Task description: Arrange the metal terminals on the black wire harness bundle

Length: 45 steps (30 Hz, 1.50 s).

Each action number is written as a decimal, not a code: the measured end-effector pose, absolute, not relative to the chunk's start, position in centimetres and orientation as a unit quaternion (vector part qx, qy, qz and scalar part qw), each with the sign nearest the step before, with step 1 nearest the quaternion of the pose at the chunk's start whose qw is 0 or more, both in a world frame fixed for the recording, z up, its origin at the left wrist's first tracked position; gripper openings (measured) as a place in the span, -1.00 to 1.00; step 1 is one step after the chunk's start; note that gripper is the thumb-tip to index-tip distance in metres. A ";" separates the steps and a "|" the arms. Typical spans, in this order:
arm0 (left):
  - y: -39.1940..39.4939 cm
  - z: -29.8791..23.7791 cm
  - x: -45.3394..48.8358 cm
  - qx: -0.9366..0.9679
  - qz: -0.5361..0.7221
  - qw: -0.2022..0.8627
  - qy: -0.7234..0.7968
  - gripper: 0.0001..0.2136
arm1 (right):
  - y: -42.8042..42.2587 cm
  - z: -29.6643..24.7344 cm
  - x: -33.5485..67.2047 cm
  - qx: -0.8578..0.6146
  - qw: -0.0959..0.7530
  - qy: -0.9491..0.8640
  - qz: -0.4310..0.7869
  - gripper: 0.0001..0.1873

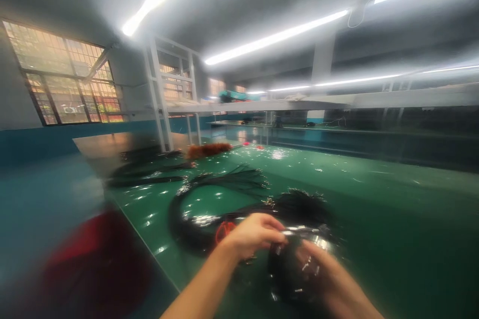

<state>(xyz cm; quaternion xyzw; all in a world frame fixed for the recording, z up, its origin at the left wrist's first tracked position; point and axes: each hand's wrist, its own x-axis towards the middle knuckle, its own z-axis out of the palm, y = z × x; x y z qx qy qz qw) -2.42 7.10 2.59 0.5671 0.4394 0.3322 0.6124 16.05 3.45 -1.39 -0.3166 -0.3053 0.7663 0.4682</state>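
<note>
My left hand [255,233] reaches in from below with its fingers bent together on a bundle of black wires [286,271]. To its right, my right hand [321,262], blurred by motion, closes against the other side of the same bundle. Bright specks shine along the wires. Just beyond the hands, a thick curved bundle of black wires [179,214] lies on the green table, its ends fanned out with small shiny tips. Another tuft of black wire ends [303,203] spreads behind my right hand. A red ring-like item [224,232] shows beside my left wrist.
The green tabletop [377,199] stretches to the right. More black wires [149,172] lie at its left, near an orange-brown bundle [209,150]. A white frame post [159,94] and a raised white shelf [322,104] stand behind. A red blurred object [86,244] is lower left.
</note>
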 end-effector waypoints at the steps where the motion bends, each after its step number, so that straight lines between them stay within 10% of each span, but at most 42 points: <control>1: 7.1 2.6 -2.5 0.571 0.333 0.607 0.440 -0.71 | 3.4 -1.4 16.1 -0.314 0.467 -0.311 0.766 -0.77; 45: 6.8 1.9 -2.1 0.643 0.335 0.534 0.435 -0.69 | 3.7 -1.3 15.8 -0.322 0.468 -0.336 0.751 -0.78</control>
